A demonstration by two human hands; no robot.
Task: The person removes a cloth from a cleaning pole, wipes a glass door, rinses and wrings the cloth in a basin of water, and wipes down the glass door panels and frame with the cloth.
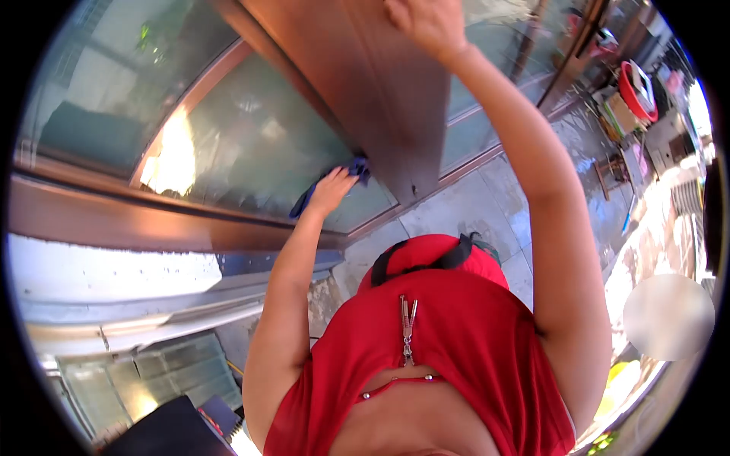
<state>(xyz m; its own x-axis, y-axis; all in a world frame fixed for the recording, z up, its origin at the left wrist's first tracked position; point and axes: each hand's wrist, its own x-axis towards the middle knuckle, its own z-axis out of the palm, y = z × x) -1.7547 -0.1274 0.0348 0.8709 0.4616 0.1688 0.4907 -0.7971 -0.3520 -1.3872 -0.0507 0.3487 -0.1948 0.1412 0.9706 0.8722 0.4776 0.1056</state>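
Observation:
My left hand [334, 190] presses a dark blue cloth [304, 201] against the lower part of a glass pane [258, 137]. The fingers lie over the cloth, and part of it sticks out past the fingertips, by the brown frame. My right hand [430, 26] is raised at the top of the view, in front of the wide brown metal door post [380, 91]. Its fingers are apart and hold nothing that I can see; the view's upper edge cuts off part of the hand. Whether it touches the post I cannot tell.
Grey floor tiles [487, 190] look wet in places. A red basin [637, 91] stands among boxes and clutter at the right, near a small wooden stool [612, 176]. At lower left are a white ledge [114, 277] and a dark object [167, 433].

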